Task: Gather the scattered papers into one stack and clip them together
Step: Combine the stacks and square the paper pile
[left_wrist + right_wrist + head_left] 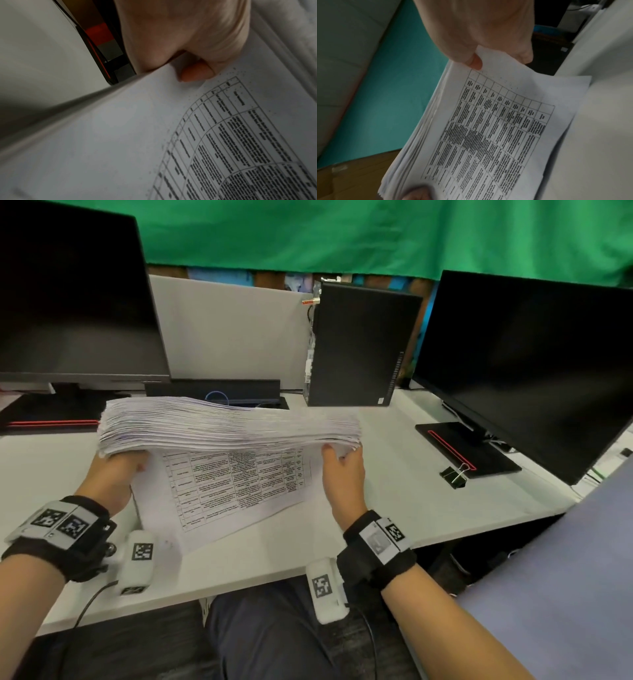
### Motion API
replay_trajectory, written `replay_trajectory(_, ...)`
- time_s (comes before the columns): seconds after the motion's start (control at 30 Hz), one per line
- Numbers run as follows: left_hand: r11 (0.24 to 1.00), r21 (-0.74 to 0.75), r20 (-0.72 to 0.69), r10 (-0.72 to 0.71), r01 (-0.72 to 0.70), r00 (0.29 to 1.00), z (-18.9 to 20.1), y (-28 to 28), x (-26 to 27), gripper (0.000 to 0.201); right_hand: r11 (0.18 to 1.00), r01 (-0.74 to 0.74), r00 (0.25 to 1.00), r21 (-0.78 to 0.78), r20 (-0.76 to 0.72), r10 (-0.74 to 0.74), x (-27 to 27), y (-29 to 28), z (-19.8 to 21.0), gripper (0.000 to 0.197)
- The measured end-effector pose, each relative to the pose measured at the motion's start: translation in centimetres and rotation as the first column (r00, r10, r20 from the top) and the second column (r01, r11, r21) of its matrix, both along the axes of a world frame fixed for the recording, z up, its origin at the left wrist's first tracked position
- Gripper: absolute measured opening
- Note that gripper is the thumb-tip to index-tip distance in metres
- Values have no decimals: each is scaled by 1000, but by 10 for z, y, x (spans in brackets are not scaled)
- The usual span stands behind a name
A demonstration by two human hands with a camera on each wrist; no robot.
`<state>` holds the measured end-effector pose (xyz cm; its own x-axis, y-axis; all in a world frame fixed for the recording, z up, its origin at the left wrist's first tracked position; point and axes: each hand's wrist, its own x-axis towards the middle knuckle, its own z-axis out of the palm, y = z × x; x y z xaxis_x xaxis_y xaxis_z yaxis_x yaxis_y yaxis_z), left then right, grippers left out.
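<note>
Left hand (116,477) and right hand (342,474) each grip an end of the paper stack (229,424), held upright on edge over the desk (394,484), printed sheet facing the person. Papers look gathered; squaring likely underway. Binder clip (455,474) lies further right, unused; clipping remains.

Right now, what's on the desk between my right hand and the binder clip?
Nothing: in the head view only bare white desk separates the right hand, gripping the paper stack, from the binder clip.
</note>
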<state>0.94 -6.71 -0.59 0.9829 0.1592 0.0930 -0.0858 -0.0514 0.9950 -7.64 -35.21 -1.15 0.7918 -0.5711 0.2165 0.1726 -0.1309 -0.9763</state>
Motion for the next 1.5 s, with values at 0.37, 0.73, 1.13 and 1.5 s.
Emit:
replay_trajectory(0.37, 986, -20, 120, -160, 164, 980, 32, 2, -4, 32, 904, -348, 937, -248, -117, 329, 6, -47, 34, 19)
replay_trajectory(0.73, 959, -78, 302, -238, 273, 923, 46, -11, -18, 42, 898, -437, 900, 47, 34, 435, 7, -40, 37, 42)
replay_trajectory(1.13, 953, -97, 117, -276, 288, 954, 16, -12, -8, 41, 845, -478, 876, 241, 56, 479, 3, -38, 24, 41)
replay_trajectory(1.5, 864, -98, -84, -501, 494, 861, 6, -7, 4, 38, 788, -524, 833, 322, 0, 554, 8, -39, -13, 53)
